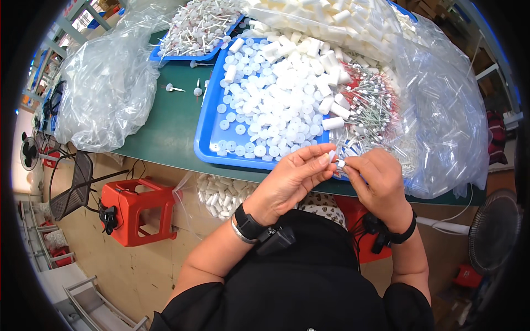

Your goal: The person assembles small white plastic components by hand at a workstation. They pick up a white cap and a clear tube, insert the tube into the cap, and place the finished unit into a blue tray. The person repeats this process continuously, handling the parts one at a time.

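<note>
My left hand (298,174) is at the front edge of the blue tray (201,132), its thumb and fingertips pinched on a small white plastic disc (332,155). Close against it, my right hand (380,179) pinches a small white-tipped piece (340,164), mostly covered by the fingers. The two pieces meet or nearly meet; I cannot tell which. Many translucent white discs (240,129) with centre holes lie in the tray, along with white foam-like cylinders (333,123). Beyond my right hand is a heap of thin metal stems with white ends and red parts (371,102).
A second blue tray (160,57) at the back left holds disc-and-stem pieces, and several lie loose on the green table (176,118). Clear plastic bags (105,94) flank the work. Below stand a red stool (138,212) and a bag of white cylinders (223,196); a fan (493,231) is at right.
</note>
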The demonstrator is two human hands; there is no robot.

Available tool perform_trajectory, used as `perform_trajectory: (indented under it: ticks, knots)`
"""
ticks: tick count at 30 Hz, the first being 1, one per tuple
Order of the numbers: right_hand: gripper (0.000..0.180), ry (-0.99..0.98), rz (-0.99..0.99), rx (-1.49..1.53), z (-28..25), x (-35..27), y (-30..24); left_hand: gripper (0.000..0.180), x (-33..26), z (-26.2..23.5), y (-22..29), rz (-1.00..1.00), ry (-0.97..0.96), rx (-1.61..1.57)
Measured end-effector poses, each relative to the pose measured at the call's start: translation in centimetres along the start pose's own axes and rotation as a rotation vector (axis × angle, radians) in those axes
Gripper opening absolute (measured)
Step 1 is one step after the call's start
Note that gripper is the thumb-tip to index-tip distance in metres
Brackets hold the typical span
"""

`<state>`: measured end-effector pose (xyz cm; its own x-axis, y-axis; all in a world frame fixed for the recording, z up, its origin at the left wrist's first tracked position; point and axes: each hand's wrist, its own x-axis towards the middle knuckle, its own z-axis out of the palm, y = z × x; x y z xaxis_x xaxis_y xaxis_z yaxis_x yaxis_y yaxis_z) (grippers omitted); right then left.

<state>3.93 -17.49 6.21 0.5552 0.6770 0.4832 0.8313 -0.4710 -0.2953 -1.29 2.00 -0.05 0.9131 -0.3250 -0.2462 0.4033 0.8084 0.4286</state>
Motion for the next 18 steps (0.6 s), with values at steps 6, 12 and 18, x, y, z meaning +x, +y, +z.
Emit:
perform_trajectory:
  ticks: [6,12,18]
  knots:
    - [0.008,-0.078,0.385,0.36,0.9,-0.7,-0.4,0.032,0.2,-0.1,-1.6,-0.002,0.006,-0.015]
    - [0.008,-0.195,0.459,0.411,0.0,-0.4,-0.2,0.027,0.2,-0.3,-1.7,-0.028,0.052,0.155]
    - [0.005,-0.231,0.447,0.463,-0.4,0.0,-0.5,0.026,0.1,-1.1,-1.9,-0.053,-0.032,0.081]
